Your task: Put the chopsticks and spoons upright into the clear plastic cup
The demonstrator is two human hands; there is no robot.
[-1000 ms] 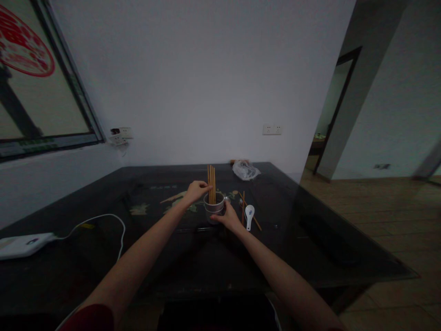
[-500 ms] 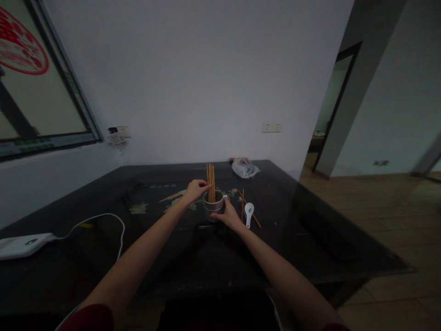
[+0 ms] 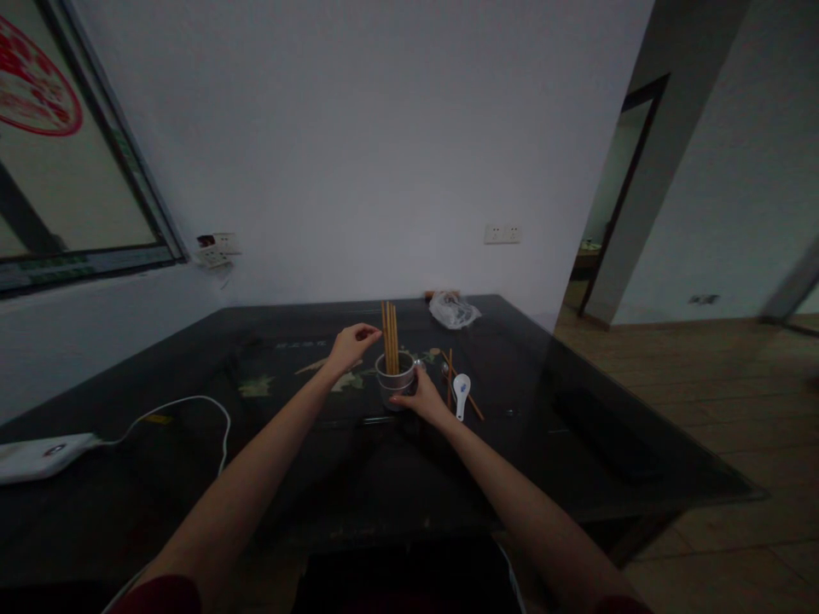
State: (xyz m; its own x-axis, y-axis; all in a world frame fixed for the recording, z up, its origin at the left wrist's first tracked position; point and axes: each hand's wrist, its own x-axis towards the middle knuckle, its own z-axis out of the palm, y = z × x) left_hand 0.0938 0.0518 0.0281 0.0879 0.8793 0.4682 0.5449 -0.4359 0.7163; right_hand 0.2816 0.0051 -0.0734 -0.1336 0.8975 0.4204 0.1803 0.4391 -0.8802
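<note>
A small metal cup stands on the dark table with several wooden chopsticks upright in it. My right hand is wrapped round the cup's near right side. My left hand hovers just left of the chopsticks, fingers loosely curled and apart from them, holding nothing. Right of the cup lie loose chopsticks and a white ceramic spoon. One more chopstick lies on the table left of my left hand.
A clear plastic bag sits at the table's far edge. A white device with a white cable lies at the left. The table's right edge borders a wooden floor. A wall stands behind the table.
My left hand has let go of the upright chopsticks and drawn back a little to the left. My right hand stays on the cup.
</note>
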